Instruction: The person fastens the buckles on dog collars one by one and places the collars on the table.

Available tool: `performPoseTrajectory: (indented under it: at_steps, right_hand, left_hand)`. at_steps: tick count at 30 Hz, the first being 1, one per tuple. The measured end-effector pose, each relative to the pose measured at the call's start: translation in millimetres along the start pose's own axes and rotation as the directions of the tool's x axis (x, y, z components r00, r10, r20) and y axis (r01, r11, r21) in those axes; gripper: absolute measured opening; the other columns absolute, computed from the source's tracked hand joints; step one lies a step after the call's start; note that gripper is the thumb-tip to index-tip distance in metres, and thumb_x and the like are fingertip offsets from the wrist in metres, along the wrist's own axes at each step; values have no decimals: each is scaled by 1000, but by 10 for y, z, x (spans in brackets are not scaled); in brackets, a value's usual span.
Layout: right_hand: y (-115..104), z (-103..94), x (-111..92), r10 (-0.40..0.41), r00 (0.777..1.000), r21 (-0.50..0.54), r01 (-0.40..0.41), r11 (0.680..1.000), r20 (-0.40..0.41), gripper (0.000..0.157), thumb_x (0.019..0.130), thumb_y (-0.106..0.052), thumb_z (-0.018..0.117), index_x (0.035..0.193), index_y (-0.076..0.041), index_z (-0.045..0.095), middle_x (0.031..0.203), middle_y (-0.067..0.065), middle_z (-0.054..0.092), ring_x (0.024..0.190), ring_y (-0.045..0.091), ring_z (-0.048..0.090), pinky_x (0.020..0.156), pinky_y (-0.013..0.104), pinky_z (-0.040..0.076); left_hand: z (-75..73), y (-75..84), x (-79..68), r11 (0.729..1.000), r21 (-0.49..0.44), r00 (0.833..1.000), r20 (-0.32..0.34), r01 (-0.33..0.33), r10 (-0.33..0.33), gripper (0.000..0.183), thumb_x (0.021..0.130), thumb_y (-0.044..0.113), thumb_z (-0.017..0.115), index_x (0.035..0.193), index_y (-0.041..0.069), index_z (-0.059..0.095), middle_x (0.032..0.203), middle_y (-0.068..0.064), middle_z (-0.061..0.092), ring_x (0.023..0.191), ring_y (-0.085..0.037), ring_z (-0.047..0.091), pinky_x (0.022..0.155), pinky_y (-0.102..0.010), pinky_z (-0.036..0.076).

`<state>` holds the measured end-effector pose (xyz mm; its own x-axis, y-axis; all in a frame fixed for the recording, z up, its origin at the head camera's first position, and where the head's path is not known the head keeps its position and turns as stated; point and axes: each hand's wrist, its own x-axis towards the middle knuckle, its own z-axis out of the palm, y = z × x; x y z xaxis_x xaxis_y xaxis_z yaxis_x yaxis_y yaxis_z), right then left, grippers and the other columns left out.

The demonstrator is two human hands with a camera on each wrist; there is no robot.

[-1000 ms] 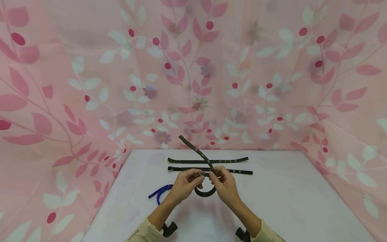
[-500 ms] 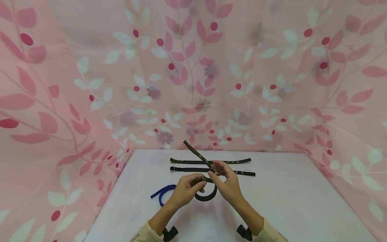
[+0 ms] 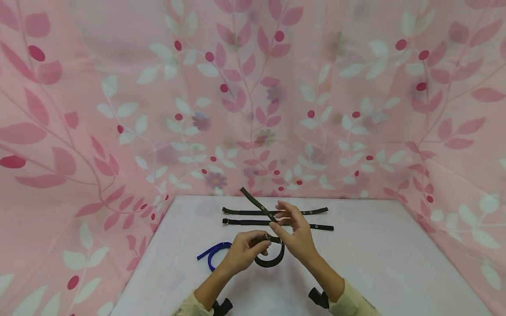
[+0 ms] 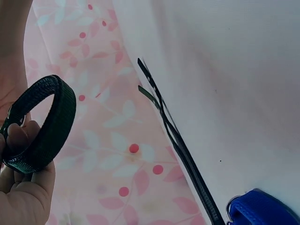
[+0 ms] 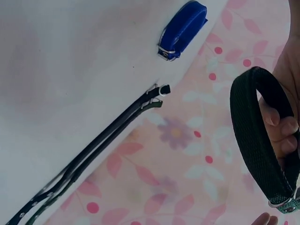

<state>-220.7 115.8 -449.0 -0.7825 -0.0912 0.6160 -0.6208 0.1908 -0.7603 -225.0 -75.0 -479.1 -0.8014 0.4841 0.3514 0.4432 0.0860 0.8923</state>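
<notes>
My left hand (image 3: 243,252) pinches a dark green webbing collar (image 3: 270,264) near its metal buckle, above the table. The collar bends into a loop, seen large in the left wrist view (image 4: 65,122) and right wrist view (image 5: 248,136). Its eyeleted free end (image 3: 254,201) points up and to the left. Beside that end, my right hand (image 3: 298,235) has its fingers extended and parted from the thumb, whose tip overlaps the strap. In the right wrist view the buckle (image 5: 286,204) shows at the loop's lower end, partly cut off by the frame.
Two more collars, one dark green (image 3: 245,212) and one black (image 3: 249,222), lie straight along the far side of the white table (image 3: 375,263). A blue collar (image 3: 203,253), curled into a loop, lies to the left, partly behind my left arm. Pink floral cloth (image 3: 253,109) surrounds the table.
My right hand's fingers have spread and lifted away from the buckle area. The collar loop has sunk slightly, with my left hand keeping its pinch. The head view has shifted a little.
</notes>
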Motion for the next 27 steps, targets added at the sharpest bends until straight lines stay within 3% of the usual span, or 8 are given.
performPoseTrajectory:
  at_steps: [5, 11, 14, 19, 23, 27]
  right_hand:
    - [-15, 23, 52, 9, 1000, 50, -10, 999, 25, 57, 88, -2, 72, 140, -10, 49, 126, 13, 59, 101, 27, 64, 86, 26, 57]
    - [-44, 40, 68, 39, 995, 107, -49, 993, 91, 52, 92, 1, 66, 141, -6, 49, 100, 17, 65, 68, 19, 61, 60, 26, 56]
    - [-90, 27, 71, 30, 998, 89, -34, 995, 47, 43, 93, 6, 61, 135, 1, 54, 83, 17, 63, 56, 22, 55, 50, 28, 52]
    - [-281, -9, 59, -11, 1000, 67, 13, 998, -22, 31, 98, 10, 47, 127, 12, 58, 61, 19, 49, 50, 28, 52, 48, 32, 50]
    - [-389, -20, 41, -26, 999, 26, 27, 999, -23, 30, 101, 7, 43, 125, 11, 60, 62, 16, 48, 52, 30, 53, 48, 29, 49]
    - [-386, -40, 25, -14, 998, -6, 14, 1000, -57, 23, 98, 5, 53, 115, 7, 68, 69, 15, 55, 54, 30, 57, 47, 23, 47]
  left_hand:
    - [-17, -31, -13, 1000, -16, 999, 25, 24, -23, 18, 96, 17, 66, 105, 2, 69, 87, -16, 70, 72, -10, 69, 70, -27, 60]
    - [-46, -74, -36, 999, -28, 998, 47, 45, -43, 20, 96, 16, 66, 109, 1, 68, 90, -18, 70, 73, -9, 68, 71, -27, 60]
    - [-68, -95, -50, 997, -39, 997, 34, 70, -69, 23, 96, 18, 65, 113, 2, 67, 95, -16, 70, 74, -9, 65, 71, -25, 59]
    - [-106, -98, -101, 982, -138, 991, -9, 129, -131, 26, 97, 15, 64, 117, -1, 66, 93, -7, 64, 73, -8, 56, 66, -19, 52]
    - [-110, -96, -123, 970, -206, 990, -24, 129, -137, 28, 94, 11, 67, 117, -5, 65, 97, -6, 65, 80, -7, 59, 72, -18, 53]
    - [-101, -81, -94, 971, -220, 993, -55, 91, -105, 29, 91, 11, 71, 114, -7, 65, 103, -11, 68, 89, -9, 63, 84, -21, 56]
